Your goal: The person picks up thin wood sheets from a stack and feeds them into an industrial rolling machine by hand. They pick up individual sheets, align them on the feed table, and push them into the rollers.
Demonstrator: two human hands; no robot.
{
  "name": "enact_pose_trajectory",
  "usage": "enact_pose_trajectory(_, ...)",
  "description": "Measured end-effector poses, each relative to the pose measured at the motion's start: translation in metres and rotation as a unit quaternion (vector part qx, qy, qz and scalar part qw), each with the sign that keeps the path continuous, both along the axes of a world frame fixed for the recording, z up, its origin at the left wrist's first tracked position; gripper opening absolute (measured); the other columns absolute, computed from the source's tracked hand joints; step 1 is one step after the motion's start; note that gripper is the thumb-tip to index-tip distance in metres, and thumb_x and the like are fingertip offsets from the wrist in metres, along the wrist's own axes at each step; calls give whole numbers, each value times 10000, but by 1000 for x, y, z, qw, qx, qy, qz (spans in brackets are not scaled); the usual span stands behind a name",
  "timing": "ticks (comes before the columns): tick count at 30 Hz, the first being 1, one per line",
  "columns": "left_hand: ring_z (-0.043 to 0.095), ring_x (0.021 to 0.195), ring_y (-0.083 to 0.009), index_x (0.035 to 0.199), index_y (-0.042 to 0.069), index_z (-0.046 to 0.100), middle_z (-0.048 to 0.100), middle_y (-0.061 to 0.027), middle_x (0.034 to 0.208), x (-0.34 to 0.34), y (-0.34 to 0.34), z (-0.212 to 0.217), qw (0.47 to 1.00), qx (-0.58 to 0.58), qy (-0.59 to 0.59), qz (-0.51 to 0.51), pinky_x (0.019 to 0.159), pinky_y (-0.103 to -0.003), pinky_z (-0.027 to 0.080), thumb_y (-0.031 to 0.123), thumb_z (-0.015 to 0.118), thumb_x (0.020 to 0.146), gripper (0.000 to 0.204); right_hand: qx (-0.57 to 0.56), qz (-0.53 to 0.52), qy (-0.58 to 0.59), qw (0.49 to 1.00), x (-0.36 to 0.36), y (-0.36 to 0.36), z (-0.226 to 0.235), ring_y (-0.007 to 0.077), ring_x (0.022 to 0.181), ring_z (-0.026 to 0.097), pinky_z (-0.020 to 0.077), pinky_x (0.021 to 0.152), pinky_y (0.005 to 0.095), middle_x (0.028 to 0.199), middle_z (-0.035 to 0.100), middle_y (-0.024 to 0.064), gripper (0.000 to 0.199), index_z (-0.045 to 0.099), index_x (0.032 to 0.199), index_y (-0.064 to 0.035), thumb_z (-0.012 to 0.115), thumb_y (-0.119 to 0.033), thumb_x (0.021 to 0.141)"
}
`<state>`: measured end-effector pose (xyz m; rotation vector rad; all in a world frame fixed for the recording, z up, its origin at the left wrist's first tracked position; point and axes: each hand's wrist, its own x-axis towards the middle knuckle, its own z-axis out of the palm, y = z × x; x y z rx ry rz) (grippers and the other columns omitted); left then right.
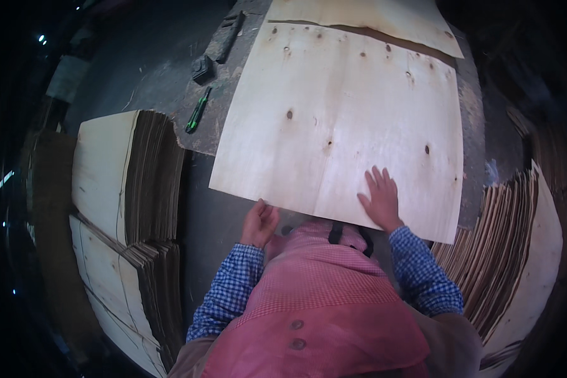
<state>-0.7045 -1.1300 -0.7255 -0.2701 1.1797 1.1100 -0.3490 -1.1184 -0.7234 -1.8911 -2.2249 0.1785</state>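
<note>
A pale wood veneer sheet (346, 126) with several dark knots lies in front of me, its near edge close to my body. At that edge, toward the left corner, my left hand (260, 223) has its fingers curled, with the fingertips gripping the sheet's rim. My right hand (381, 198) rests flat on top of the sheet near the same edge, fingers spread. Beyond it lies another veneer sheet (372, 19) with an uneven edge, and a dark gap shows between the two.
A green and black utility knife (198, 112) lies on the worn table (198, 140), near a dark block (202, 69) and a long dark bar (229, 38). Tied veneer stacks (107, 176) stand at the left. Another veneer stack (507, 233) leans at the right.
</note>
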Motion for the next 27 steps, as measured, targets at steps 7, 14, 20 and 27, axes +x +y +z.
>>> enact_pose_trajectory(7, 664, 705, -163, 1088, 47, 580, 670, -62, 831, -2, 21, 72, 976, 167, -29, -135, 518, -194, 523, 227, 631, 955, 229, -42, 6, 43, 998, -39, -89, 60, 412, 1392, 310, 276, 1097, 568, 1497, 370, 174, 809, 432, 1417, -63, 737, -437, 768)
enact_pose_trajectory(14, 668, 699, -162, 1150, 30, 569, 694, -96, 889, -9, 38, 163, 940, 267, -52, -205, 578, -231, 551, 198, 582, 978, 241, 69, -25, 46, 996, -35, -69, 132, 443, 1317, 410, 326, 1082, 539, 1447, 426, 215, 693, 424, 1415, -34, 552, -13, 735)
enact_pose_trajectory(20, 650, 627, -199, 1080, 3, 577, 686, -128, 822, -56, -10, 64, 959, 145, -36, -239, 549, -274, 537, 193, 561, 990, 211, 54, -26, 11, 998, -66, -103, 102, 441, 1294, 410, 338, 1043, 561, 1415, 436, 224, 671, 446, 1402, -46, 535, -27, 737)
enact_pose_trajectory(27, 680, 828, -233, 1114, 30, 583, 698, -126, 964, -54, -29, 62, 944, 185, -115, -248, 655, -318, 544, 245, 556, 990, 249, 0, -27, 38, 999, -62, -135, 103, 448, 1315, 389, 327, 1042, 587, 1427, 429, 209, 692, 461, 1389, -55, 590, -62, 709)
